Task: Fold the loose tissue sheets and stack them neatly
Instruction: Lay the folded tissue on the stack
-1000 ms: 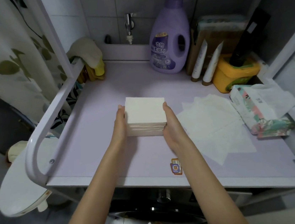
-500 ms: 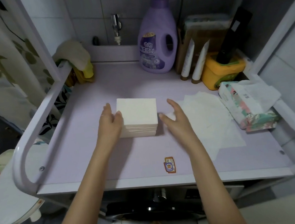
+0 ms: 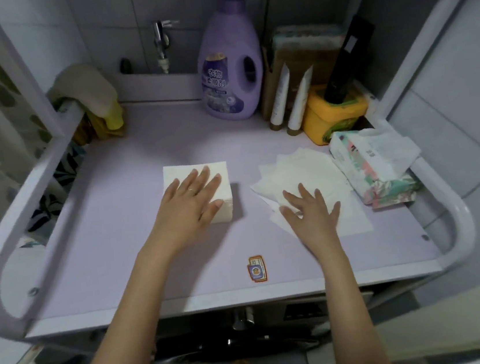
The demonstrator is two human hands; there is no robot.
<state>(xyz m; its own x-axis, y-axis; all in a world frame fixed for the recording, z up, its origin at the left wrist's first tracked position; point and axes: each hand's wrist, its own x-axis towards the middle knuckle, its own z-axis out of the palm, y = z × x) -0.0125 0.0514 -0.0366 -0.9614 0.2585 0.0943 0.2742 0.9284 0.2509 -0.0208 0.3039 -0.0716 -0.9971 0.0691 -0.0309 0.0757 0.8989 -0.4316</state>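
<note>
A squared stack of folded white tissues [image 3: 178,173] sits mid-table on the lilac tabletop [image 3: 111,228]. My left hand [image 3: 190,203] lies flat on top of the stack, fingers straight and spread. To the right, several loose unfolded tissue sheets [image 3: 319,175] lie fanned and overlapping. My right hand [image 3: 310,211] rests flat on the near-left part of those sheets, fingers spread. A floral soft tissue pack [image 3: 377,174] with a sheet sticking out lies at the right edge.
Along the back stand a purple detergent bottle [image 3: 229,71], two white tubes [image 3: 289,100], a yellow tub [image 3: 333,116] and a dark upright item. A cloth [image 3: 85,89] hangs over the white rail [image 3: 23,202] at left. A small sticker [image 3: 257,269] marks the front edge.
My left hand moved from the stack's left side onto its top. My right hand left the stack's right side and moved right onto the loose sheets.
</note>
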